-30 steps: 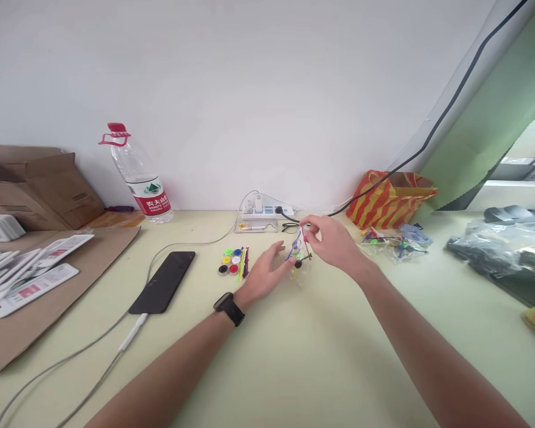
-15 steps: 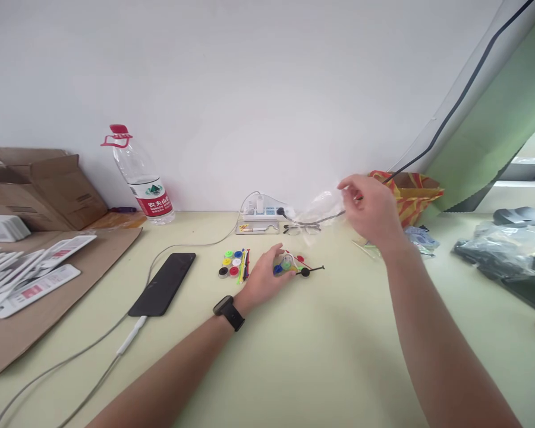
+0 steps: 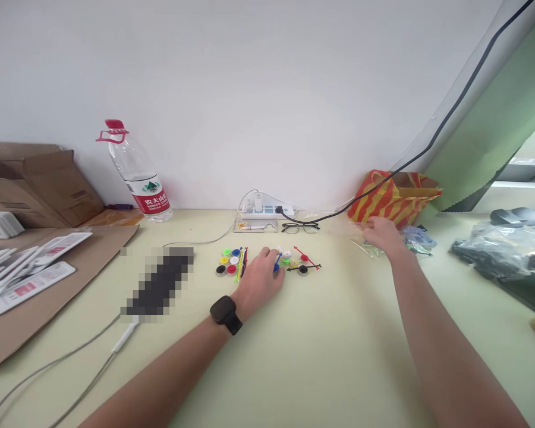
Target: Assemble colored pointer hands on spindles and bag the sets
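Lowered since the earlier frame, the right hand point(image 3: 384, 236) is at the packets point(image 3: 419, 239), the left hand point(image 3: 259, 278) curls over loose pieces point(image 3: 303, 270), neither grip can be told, and on the counter point(image 3: 325, 345) one set point(image 3: 232, 269) already lies in rows, the loose pieces not yet.

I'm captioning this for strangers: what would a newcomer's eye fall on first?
Probably the red-and-yellow striped bag by the wall on the right, just beyond the right hand. Next, perhaps, the big bottle with the red cap, standing by the wall on the left. Between them, the left hand sits among small bright discs and arrows on the pale table.
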`<state>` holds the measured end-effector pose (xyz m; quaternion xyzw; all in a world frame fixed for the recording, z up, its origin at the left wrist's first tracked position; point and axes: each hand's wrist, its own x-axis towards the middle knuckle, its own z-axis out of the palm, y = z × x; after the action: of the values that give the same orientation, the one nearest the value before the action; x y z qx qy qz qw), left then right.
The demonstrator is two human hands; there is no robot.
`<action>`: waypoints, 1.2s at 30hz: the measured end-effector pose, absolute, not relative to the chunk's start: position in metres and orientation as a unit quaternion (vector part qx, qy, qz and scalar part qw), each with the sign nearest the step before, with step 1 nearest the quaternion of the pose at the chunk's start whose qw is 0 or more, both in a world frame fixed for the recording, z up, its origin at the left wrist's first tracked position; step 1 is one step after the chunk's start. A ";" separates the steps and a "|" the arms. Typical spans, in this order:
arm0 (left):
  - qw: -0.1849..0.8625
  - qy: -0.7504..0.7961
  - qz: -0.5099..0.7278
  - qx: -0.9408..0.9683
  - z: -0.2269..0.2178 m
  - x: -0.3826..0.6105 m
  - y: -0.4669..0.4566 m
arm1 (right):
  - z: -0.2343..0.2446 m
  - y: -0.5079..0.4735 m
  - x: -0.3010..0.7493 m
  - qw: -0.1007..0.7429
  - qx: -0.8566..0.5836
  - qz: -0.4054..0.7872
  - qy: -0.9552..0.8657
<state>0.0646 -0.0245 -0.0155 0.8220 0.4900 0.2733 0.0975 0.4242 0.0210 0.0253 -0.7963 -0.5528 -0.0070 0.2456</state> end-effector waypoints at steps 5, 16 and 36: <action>0.140 0.478 0.235 0.835 -0.006 0.057 -0.016 | 0.025 0.035 0.399 0.244 -0.735 0.032 -0.632; 0.417 0.476 0.258 0.730 0.036 0.032 0.002 | 0.032 0.012 0.276 0.301 -0.468 0.217 -0.802; 0.244 0.514 0.360 0.739 0.045 0.016 0.018 | 0.045 -0.004 0.216 0.333 -0.480 0.343 -0.735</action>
<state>0.0160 0.0177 0.0447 0.7389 0.5144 0.3603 0.2441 0.2157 -0.0043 0.0452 -0.4800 -0.7354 0.3429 0.3334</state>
